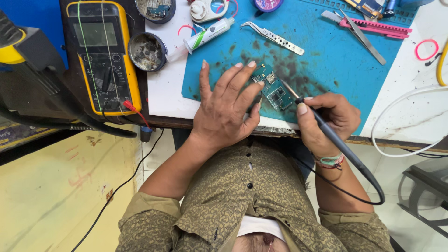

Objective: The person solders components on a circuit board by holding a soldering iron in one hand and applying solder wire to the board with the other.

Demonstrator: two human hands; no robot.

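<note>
Two hands at work near the table edge. Left hand point(224, 105) flat, fingers spread apart, fingertips pinning the board point(273, 88) by its left edge. Right hand point(326, 119) closed round the iron point(326, 133) in a pen grip, tip touching the board's right side, cord trailing back past the wrist. Board between the hands, on the blue mat point(326, 56): probably light, thin, stiff, fragile, best held by bare edges. Beyond the left fingertips, tweezers point(273, 37) and a syringe point(205, 35). Left of the left hand, a round tin point(147, 51) and a yellow multimeter point(102, 56). Far beyond the right hand, pink tools point(375, 27).
</note>
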